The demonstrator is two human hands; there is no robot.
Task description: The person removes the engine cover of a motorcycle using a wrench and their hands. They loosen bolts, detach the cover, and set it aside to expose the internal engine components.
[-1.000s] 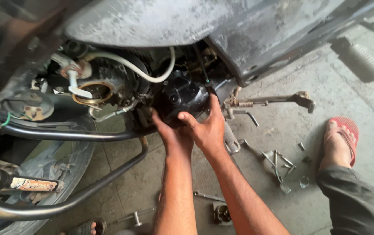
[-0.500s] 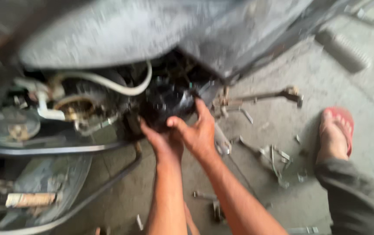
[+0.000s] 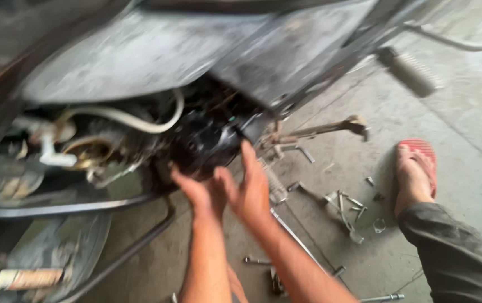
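The rounded black metal engine cover point(image 3: 204, 143) sits at the motorcycle's side, under the dusty grey body panel point(image 3: 140, 56) and beside the pale curved hose point(image 3: 134, 120); a second ago I had both hands pressed on it, and now they have slipped just below it. My left hand point(image 3: 196, 196) and right hand point(image 3: 249, 191) show fingers spread and gripping nothing, though blur softens the fingertips, so I judge the cover released. Outward lie scattered small metal tools point(image 3: 347, 205) on the concrete floor point(image 3: 454, 129) and my red-sandalled foot point(image 3: 415, 174).
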